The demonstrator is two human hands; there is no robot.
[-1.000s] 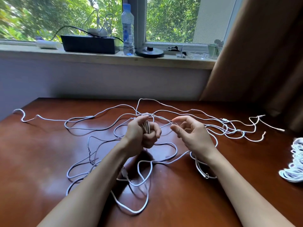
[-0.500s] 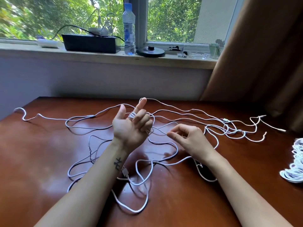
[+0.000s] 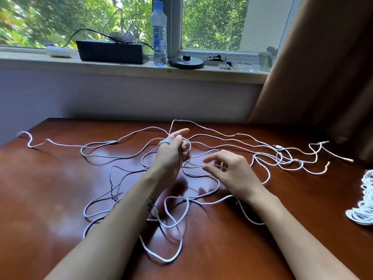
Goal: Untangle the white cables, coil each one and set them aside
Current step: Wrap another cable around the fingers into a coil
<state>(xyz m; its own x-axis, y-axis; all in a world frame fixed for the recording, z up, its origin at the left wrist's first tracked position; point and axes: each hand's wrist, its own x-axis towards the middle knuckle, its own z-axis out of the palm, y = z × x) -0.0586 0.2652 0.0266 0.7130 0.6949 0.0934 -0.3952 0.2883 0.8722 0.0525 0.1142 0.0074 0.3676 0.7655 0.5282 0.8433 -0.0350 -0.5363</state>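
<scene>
Several white cables [image 3: 201, 201] lie tangled in loose loops over the brown wooden table [image 3: 50, 188]. My left hand [image 3: 173, 152] is raised over the middle of the tangle with white cable wound in a few turns around it, its lower fingers curled on the strands and the forefinger pointing out. My right hand [image 3: 230, 170] hovers just to its right, thumb and fingers bent around the strand that runs from the left hand. A coiled white cable bundle [image 3: 363, 205] lies at the table's right edge.
A window sill behind the table carries a black box [image 3: 111, 51], a water bottle [image 3: 159, 35], a round black base [image 3: 185, 61] and small clear items. A brown curtain [image 3: 323, 67] hangs at the right. The table's far edge meets the wall.
My left hand has turned from palm-up with fingers spread to fingers curled on the wound cable. My right hand has shifted slightly right and nearer, still on the strand.
</scene>
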